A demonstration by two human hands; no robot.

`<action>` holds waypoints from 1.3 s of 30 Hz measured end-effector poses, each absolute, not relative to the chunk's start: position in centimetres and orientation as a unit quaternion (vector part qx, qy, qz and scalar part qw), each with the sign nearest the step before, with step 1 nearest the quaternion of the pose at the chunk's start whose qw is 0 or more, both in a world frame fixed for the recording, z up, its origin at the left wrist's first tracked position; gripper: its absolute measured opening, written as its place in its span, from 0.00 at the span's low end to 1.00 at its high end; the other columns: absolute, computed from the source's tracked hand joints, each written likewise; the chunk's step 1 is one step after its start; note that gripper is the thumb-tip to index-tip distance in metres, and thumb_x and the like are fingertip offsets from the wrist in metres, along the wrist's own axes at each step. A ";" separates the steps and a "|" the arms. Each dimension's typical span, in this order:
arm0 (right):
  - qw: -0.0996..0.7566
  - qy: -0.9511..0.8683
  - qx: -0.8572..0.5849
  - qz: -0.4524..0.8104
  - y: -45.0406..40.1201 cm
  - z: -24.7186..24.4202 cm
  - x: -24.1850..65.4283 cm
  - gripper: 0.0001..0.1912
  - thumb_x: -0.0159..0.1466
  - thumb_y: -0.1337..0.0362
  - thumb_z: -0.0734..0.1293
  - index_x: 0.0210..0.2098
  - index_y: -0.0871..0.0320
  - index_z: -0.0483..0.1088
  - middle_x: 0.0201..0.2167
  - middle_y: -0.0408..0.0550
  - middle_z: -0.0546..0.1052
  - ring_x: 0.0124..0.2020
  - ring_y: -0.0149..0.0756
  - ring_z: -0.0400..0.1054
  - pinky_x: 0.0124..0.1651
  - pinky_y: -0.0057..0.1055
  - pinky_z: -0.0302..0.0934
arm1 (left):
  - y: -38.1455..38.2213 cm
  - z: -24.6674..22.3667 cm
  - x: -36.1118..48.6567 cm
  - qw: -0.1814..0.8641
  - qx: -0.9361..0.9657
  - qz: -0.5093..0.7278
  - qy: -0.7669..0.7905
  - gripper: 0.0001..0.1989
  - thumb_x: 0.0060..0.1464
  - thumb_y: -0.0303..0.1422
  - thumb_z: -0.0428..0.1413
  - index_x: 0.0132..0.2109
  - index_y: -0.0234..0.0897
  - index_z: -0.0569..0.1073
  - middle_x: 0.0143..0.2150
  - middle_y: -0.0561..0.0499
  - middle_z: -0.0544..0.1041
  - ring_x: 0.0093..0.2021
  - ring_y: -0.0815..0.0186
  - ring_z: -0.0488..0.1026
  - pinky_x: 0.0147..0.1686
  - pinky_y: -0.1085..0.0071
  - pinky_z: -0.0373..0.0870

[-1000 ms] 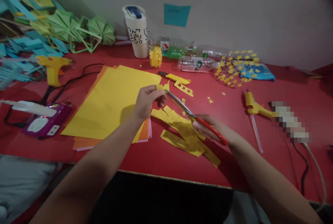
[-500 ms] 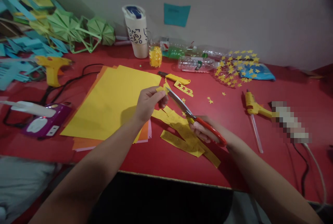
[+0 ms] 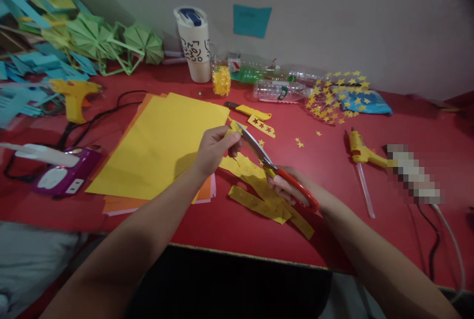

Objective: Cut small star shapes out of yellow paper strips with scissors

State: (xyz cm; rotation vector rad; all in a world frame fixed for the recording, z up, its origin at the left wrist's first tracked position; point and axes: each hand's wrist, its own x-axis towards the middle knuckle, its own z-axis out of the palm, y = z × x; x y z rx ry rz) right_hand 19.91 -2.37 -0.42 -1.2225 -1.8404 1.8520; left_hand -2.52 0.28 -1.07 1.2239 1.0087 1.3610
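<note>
Between thumb and fingers, my left hand (image 3: 217,147) pinches a small piece of yellow paper (image 3: 235,127). My right hand (image 3: 287,184) grips the handles of red-handled scissors (image 3: 296,190), whose tips reach the paper by my left thumb. Under the scissors lie several yellow paper strips (image 3: 255,205), some overlapping. A small cut-out star (image 3: 261,142) rests near the blades. Behind it are a strip with star-shaped holes (image 3: 261,126) and a yellow utility knife (image 3: 254,111). Left of my left hand is a stack of yellow sheets (image 3: 159,146), with orange and pink sheets below.
Along the wall stand a white tumbler (image 3: 194,47) and a cup of yellow pieces (image 3: 221,81), beside plastic bottles (image 3: 279,91). Star-covered clear plastic (image 3: 329,99) sits at right. Glue guns (image 3: 365,151) lie on both sides. A purple power socket (image 3: 70,173) and folded paper shapes (image 3: 96,37) occupy the left.
My left hand has shifted slightly right and down with the yellow paper, which has turned a little. The scissors have moved slightly, and their blades look closer together.
</note>
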 end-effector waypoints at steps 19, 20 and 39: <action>0.133 -0.606 -0.445 0.646 -2.7 0.2 19.4 0.30 0.57 0.34 0.67 0.25 0.53 0.56 0.12 0.32 0.57 0.11 0.23 0.49 0.14 0.24 0.45 | 0.5 -1.2 -2.5 0.526 0.497 0.559 0.405 0.11 0.45 0.34 0.58 0.19 0.37 0.72 0.16 0.54 0.71 0.16 0.76 0.64 0.17 0.76 0.62; 0.134 -0.607 -0.443 0.646 -2.7 0.1 19.5 0.29 0.57 0.35 0.67 0.25 0.53 0.56 0.12 0.32 0.58 0.11 0.23 0.49 0.14 0.24 0.44 | 0.5 -1.2 -2.6 0.526 0.498 0.558 0.405 0.11 0.45 0.35 0.58 0.19 0.37 0.72 0.16 0.54 0.71 0.16 0.76 0.64 0.17 0.76 0.62; 0.145 -0.610 -0.429 0.651 -2.3 -0.4 20.0 0.28 0.60 0.37 0.67 0.25 0.53 0.57 0.10 0.32 0.58 0.10 0.23 0.50 0.14 0.24 0.44 | 0.5 -1.0 -2.6 0.538 0.471 0.566 0.409 0.11 0.45 0.36 0.60 0.21 0.36 0.72 0.18 0.53 0.73 0.16 0.75 0.66 0.17 0.76 0.64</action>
